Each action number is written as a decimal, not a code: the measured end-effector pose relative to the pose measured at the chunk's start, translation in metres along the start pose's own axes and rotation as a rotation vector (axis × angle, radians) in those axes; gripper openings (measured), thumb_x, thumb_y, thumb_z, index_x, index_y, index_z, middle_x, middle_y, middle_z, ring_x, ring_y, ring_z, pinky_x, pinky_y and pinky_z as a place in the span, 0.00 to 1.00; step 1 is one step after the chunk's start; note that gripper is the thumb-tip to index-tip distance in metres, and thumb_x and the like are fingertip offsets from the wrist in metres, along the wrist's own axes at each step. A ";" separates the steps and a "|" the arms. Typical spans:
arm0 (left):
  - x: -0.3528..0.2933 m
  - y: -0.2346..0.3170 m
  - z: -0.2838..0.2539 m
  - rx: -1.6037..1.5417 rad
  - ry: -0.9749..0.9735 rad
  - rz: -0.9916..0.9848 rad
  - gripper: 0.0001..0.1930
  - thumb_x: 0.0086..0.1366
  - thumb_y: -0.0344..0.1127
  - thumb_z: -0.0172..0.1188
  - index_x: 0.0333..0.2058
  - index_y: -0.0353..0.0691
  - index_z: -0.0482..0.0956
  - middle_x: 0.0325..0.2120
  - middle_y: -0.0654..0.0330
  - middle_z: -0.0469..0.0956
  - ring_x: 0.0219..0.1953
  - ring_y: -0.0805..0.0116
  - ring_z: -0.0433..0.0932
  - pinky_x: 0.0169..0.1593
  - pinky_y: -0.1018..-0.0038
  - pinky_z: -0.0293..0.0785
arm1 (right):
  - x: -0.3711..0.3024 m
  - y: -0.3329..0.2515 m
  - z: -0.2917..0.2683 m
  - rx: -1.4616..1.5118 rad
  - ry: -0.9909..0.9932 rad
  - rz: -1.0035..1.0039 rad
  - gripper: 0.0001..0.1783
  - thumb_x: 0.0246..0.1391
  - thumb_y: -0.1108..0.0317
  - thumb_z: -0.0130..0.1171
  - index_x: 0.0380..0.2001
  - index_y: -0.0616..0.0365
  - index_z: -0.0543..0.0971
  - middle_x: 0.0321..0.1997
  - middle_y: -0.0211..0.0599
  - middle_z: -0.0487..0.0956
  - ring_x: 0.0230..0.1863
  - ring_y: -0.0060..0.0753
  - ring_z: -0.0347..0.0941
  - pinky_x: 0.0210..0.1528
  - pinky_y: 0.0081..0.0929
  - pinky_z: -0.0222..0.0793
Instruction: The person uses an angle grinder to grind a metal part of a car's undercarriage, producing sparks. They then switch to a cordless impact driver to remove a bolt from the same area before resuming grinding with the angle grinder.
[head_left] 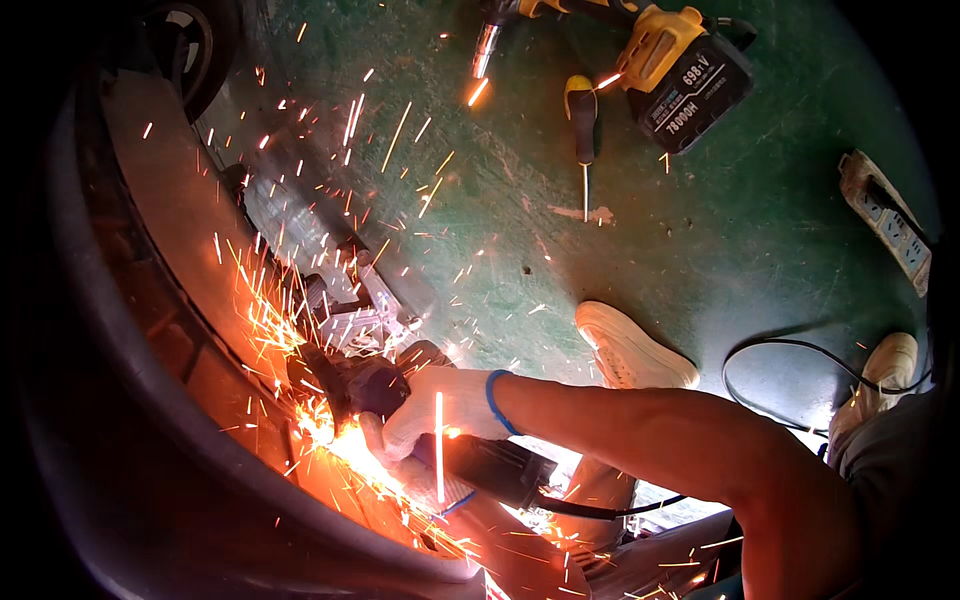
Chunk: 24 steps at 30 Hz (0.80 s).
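An angle grinder (490,468) throws a bright spray of sparks where its disc end meets a large curved panel (170,190), which looks like a vehicle bumper. My right hand (432,405), in a white glove with a blue cuff, wraps round the grinder near its head. Lower down, my left hand (440,487), gloved alike, is closed under the grinder's body, its fingers largely hidden. A black cord (590,512) leaves the grinder's rear end. Glare and sparks hide the exact contact point of the disc.
On the green floor lie a screwdriver (582,125), a yellow-and-black cordless power tool (665,60) and a power strip (885,220). Metal parts (370,310) sit beyond the grinder. My shoes (635,350) are nearby; a black cable (780,345) loops beside one. A wheel (185,45) shows far left.
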<state>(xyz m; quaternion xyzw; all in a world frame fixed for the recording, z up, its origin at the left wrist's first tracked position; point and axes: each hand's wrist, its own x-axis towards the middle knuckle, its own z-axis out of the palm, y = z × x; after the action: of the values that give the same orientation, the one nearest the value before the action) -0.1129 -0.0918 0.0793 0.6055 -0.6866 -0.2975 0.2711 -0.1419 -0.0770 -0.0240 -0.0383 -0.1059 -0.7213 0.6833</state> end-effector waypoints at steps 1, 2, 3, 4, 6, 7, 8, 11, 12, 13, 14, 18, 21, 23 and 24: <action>-0.003 0.004 -0.007 -0.004 0.034 0.013 0.28 0.76 0.55 0.52 0.61 0.37 0.74 0.55 0.53 0.76 0.55 0.60 0.78 0.61 0.60 0.75 | -0.003 -0.006 0.009 -0.063 0.021 0.047 0.21 0.36 0.61 0.73 0.32 0.66 0.86 0.31 0.39 0.83 0.35 0.32 0.78 0.38 0.34 0.74; 0.001 0.000 -0.004 -0.006 0.019 0.004 0.28 0.76 0.55 0.52 0.60 0.37 0.74 0.55 0.53 0.76 0.55 0.60 0.78 0.61 0.60 0.75 | -0.010 -0.020 0.009 -0.123 0.090 0.072 0.22 0.34 0.58 0.73 0.29 0.67 0.86 0.30 0.41 0.83 0.34 0.33 0.78 0.37 0.34 0.73; -0.001 -0.007 -0.002 -0.023 0.002 -0.008 0.28 0.76 0.55 0.52 0.60 0.37 0.75 0.55 0.53 0.76 0.55 0.60 0.78 0.61 0.60 0.75 | -0.015 -0.028 0.006 -0.181 0.161 0.097 0.23 0.33 0.56 0.73 0.26 0.68 0.87 0.30 0.44 0.84 0.34 0.33 0.78 0.36 0.34 0.73; -0.006 -0.011 -0.007 -0.058 0.008 -0.012 0.28 0.76 0.55 0.52 0.60 0.37 0.75 0.55 0.53 0.76 0.55 0.60 0.78 0.61 0.60 0.75 | -0.015 -0.025 0.003 -0.222 0.195 0.062 0.22 0.33 0.57 0.75 0.27 0.68 0.87 0.31 0.43 0.84 0.35 0.35 0.80 0.38 0.34 0.74; -0.019 -0.021 -0.017 -0.209 -0.090 -0.055 0.27 0.76 0.55 0.52 0.60 0.37 0.75 0.55 0.53 0.76 0.55 0.60 0.78 0.61 0.60 0.75 | -0.024 -0.022 -0.004 -0.167 0.160 0.121 0.24 0.38 0.62 0.75 0.36 0.71 0.86 0.34 0.42 0.86 0.38 0.33 0.82 0.41 0.31 0.76; -0.033 -0.027 -0.020 -0.368 -0.245 -0.165 0.28 0.76 0.56 0.52 0.61 0.38 0.75 0.55 0.53 0.77 0.56 0.59 0.78 0.63 0.59 0.74 | -0.032 -0.025 -0.011 -0.106 0.107 0.090 0.25 0.41 0.66 0.76 0.42 0.73 0.85 0.37 0.41 0.87 0.40 0.31 0.83 0.42 0.28 0.76; -0.047 -0.034 -0.022 -0.505 -0.386 -0.295 0.29 0.76 0.57 0.53 0.61 0.38 0.74 0.56 0.54 0.77 0.57 0.58 0.77 0.64 0.58 0.73 | -0.039 -0.035 -0.015 -0.135 0.140 0.118 0.25 0.43 0.68 0.76 0.44 0.74 0.85 0.38 0.41 0.88 0.40 0.29 0.83 0.43 0.29 0.77; -0.075 -0.104 -0.062 -0.634 -0.237 -0.633 0.28 0.74 0.60 0.56 0.59 0.44 0.78 0.55 0.52 0.79 0.58 0.59 0.79 0.63 0.49 0.76 | -0.058 -0.054 -0.019 -0.233 0.274 0.151 0.29 0.40 0.61 0.77 0.42 0.75 0.85 0.34 0.43 0.86 0.37 0.32 0.81 0.41 0.31 0.76; -0.091 -0.116 -0.061 -0.831 -0.221 -0.794 0.28 0.73 0.60 0.57 0.58 0.44 0.79 0.54 0.53 0.81 0.57 0.58 0.81 0.63 0.46 0.75 | -0.061 -0.058 -0.020 -0.255 0.280 0.125 0.32 0.39 0.58 0.77 0.41 0.77 0.83 0.32 0.46 0.84 0.36 0.34 0.80 0.40 0.33 0.75; -0.096 -0.119 -0.060 -0.845 -0.228 -0.815 0.28 0.73 0.60 0.56 0.59 0.43 0.78 0.54 0.53 0.81 0.57 0.57 0.80 0.65 0.45 0.73 | -0.061 -0.058 -0.024 -0.247 0.274 0.138 0.32 0.40 0.58 0.77 0.40 0.77 0.83 0.33 0.46 0.84 0.36 0.35 0.80 0.41 0.33 0.75; -0.101 -0.121 -0.058 -0.861 -0.234 -0.834 0.29 0.74 0.60 0.55 0.59 0.42 0.77 0.54 0.54 0.81 0.57 0.56 0.80 0.66 0.44 0.71 | -0.061 -0.058 -0.027 -0.239 0.266 0.152 0.32 0.40 0.57 0.76 0.40 0.77 0.83 0.33 0.46 0.84 0.36 0.35 0.80 0.41 0.34 0.75; -0.088 -0.101 -0.056 -0.267 -0.253 -0.428 0.33 0.76 0.63 0.51 0.63 0.40 0.75 0.56 0.53 0.79 0.60 0.55 0.77 0.68 0.49 0.70 | -0.064 -0.061 -0.025 -0.301 0.288 0.156 0.29 0.41 0.58 0.75 0.39 0.74 0.84 0.33 0.46 0.84 0.37 0.37 0.80 0.42 0.34 0.75; -0.083 -0.056 -0.030 -0.245 -0.213 -0.366 0.37 0.76 0.68 0.47 0.65 0.39 0.73 0.59 0.51 0.77 0.61 0.55 0.75 0.66 0.51 0.72 | -0.056 -0.048 -0.020 -0.239 0.246 0.158 0.29 0.41 0.58 0.74 0.41 0.74 0.84 0.34 0.47 0.84 0.38 0.38 0.80 0.44 0.33 0.75; -0.088 -0.033 -0.020 -0.312 -0.204 -0.379 0.40 0.76 0.70 0.45 0.67 0.37 0.69 0.60 0.50 0.74 0.62 0.54 0.74 0.65 0.52 0.73 | -0.048 -0.038 -0.015 -0.212 0.205 0.157 0.30 0.41 0.58 0.74 0.42 0.74 0.84 0.35 0.49 0.84 0.39 0.40 0.81 0.45 0.33 0.75; -0.089 -0.027 -0.019 -0.314 -0.212 -0.392 0.41 0.76 0.71 0.45 0.68 0.36 0.67 0.61 0.49 0.73 0.62 0.54 0.74 0.65 0.53 0.73 | -0.046 -0.035 -0.012 -0.219 0.197 0.153 0.30 0.41 0.58 0.74 0.43 0.74 0.84 0.36 0.50 0.85 0.39 0.40 0.81 0.45 0.33 0.75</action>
<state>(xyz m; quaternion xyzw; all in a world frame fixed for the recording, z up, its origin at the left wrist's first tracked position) -0.0700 -0.0079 0.0710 0.6429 -0.5263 -0.5089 0.2254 -0.1730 -0.0326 -0.0489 -0.0496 0.0442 -0.6747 0.7351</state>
